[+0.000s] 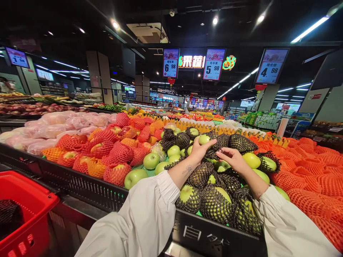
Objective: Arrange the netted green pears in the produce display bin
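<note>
Fingers [207, 144] of the left hand [199, 150] curled round a bare green apple [204, 139], gripping it from below and behind, just above the heap of green apples in black foam nets [214, 201]. Right hand [234, 159] lower and nearer, fingers loosely bent and pressed onto a netted apple [222, 166] in the pile, tips touching the mesh; cannot tell whether anything is actually pinched there. Held apple near the middle of the display bin [80, 184], above the green section, with red apples in red and orange nets [112, 153] to the left and empty orange nets [308, 171] piled to the right. Risks, judged from the layout: a loose stack on a slope, so pressure from the right hand could likely set neighbouring fruit rolling toward the bin's front wall; a smooth, round skin held by fingertips only, so a slip could probably drop and bruise it; sleeve cuffs [160, 200] resting close to the front row, able to snag a net. Apple nearly round, so hardly any long axis; stem end not visible, hidden by the fingers, so pointing direction not to be told. Red basket [29, 210] low at the left, well apart from both hands.
</note>
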The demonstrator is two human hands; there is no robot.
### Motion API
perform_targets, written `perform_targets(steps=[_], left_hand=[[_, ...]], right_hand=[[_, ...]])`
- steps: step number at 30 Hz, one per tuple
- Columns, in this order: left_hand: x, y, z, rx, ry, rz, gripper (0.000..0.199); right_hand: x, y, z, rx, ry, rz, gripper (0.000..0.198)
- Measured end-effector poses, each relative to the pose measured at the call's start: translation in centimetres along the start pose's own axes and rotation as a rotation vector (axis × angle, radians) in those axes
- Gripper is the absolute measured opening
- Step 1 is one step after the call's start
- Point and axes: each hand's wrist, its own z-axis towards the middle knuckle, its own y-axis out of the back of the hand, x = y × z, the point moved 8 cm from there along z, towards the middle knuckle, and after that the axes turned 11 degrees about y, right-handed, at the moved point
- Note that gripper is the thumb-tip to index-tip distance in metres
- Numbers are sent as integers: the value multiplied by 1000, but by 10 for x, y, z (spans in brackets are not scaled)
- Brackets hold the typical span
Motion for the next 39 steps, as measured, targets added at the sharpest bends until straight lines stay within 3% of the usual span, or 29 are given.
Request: perform_targets(steps=[5,9,12,16,18,20,23,27,31,33,35,39], left_hand=[[-1,-6,-4,44,14,96,49],[4,-6,1,73,39,83,51],[7,-9,3,110,39,79,49],[10,-19,0,229,46,117,44],[11,-24,-1,289,53,122,41],[12,-28,-1,352,44,140,41],[13,-32,-1,440,-2,211,45],[17,-32,2,457,-35,344,45],[18,-35,2,486,-67,376,47],[15,-33,1,441,-93,379,50],[6,-26,0,320,-142,403,49],[-23,-15,-12,151,-350,475,38]], right_hand=[[-2,6,-2,-107,-31,121,53],[-8,6,-3,-137,-55,181,63],[0,9,-2,-144,62,36,54],[22,21,-4,-231,292,-339,31],[30,27,-7,-305,378,-432,33],[34,29,-8,-330,428,-473,52],[31,18,-5,-195,439,-491,76],[20,1,-2,34,331,-425,71],[21,1,-2,11,306,-415,68],[25,6,-2,-69,345,-436,68],[27,15,-4,-181,382,-485,70],[20,35,-8,-369,347,-586,71]])
